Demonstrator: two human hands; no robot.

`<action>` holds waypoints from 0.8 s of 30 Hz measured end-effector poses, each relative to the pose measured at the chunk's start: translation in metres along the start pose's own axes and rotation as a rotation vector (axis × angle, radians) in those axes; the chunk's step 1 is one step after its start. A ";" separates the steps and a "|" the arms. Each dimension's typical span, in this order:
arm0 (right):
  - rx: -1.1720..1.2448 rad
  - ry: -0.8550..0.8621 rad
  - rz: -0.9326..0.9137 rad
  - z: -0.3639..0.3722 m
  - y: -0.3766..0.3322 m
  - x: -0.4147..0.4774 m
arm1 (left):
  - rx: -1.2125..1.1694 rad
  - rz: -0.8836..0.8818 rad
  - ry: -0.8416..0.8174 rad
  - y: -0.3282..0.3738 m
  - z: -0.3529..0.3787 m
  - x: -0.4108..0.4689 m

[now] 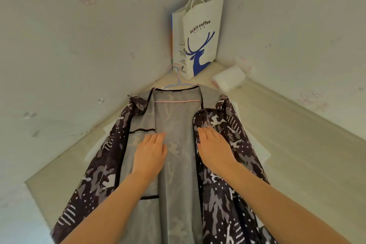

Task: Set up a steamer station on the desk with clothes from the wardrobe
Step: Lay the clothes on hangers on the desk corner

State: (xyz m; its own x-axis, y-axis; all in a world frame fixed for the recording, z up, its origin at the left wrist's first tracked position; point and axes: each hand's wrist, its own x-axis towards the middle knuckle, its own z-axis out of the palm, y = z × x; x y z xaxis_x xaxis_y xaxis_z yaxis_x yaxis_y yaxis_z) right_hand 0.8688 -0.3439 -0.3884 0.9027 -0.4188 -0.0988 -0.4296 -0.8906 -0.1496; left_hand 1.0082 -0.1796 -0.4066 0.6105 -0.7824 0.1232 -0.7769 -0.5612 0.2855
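A dark camouflage-print jacket (223, 194) lies spread open on the pale desk (287, 134), its grey lining (176, 117) facing up. It hangs on a pink and blue wire hanger (179, 82) whose hook points toward the corner. My left hand (149, 152) lies flat with straight fingers on the grey lining, left of the middle. My right hand (214, 146) rests flat on the right front panel near its folded edge. No steamer is in view.
A white paper coffee bag (200, 35) with a blue deer stands in the desk's far corner between two walls. A white roll in plastic wrap (228, 79) lies right of it. White sheets (255, 144) peek out under the jacket.
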 end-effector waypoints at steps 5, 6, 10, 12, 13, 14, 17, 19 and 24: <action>-0.011 -0.014 0.053 0.016 -0.039 -0.087 | 0.048 0.115 0.004 0.021 -0.008 -0.083; -0.007 -0.006 0.076 0.019 -0.045 -0.104 | 0.056 0.151 -0.007 0.026 -0.010 -0.100; -0.009 0.013 0.196 0.032 -0.067 -0.176 | 0.099 0.274 -0.065 0.039 -0.010 -0.166; -0.004 0.018 0.245 0.036 -0.078 -0.215 | 0.106 0.315 -0.080 0.050 -0.012 -0.193; 0.003 0.024 0.269 0.038 -0.083 -0.231 | 0.096 0.319 -0.079 0.056 -0.012 -0.205; 0.012 0.026 0.297 0.038 -0.088 -0.244 | 0.079 0.315 -0.081 0.061 -0.014 -0.215; 0.039 0.033 0.411 0.036 -0.099 -0.295 | 0.017 0.373 -0.087 0.082 -0.018 -0.249; 0.075 0.027 0.480 0.038 -0.100 -0.329 | -0.037 0.381 -0.109 0.097 -0.018 -0.271; 0.138 0.002 0.651 0.038 -0.100 -0.408 | -0.090 0.459 -0.199 0.143 -0.011 -0.321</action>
State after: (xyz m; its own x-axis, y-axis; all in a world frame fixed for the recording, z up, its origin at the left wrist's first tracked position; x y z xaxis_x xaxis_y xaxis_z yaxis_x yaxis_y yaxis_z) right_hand 0.5421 -0.0770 -0.3701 0.4575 -0.8642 -0.2094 -0.8864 -0.4245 -0.1849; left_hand 0.7027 -0.0053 -0.3949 0.1613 -0.9841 0.0739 -0.9364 -0.1290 0.3264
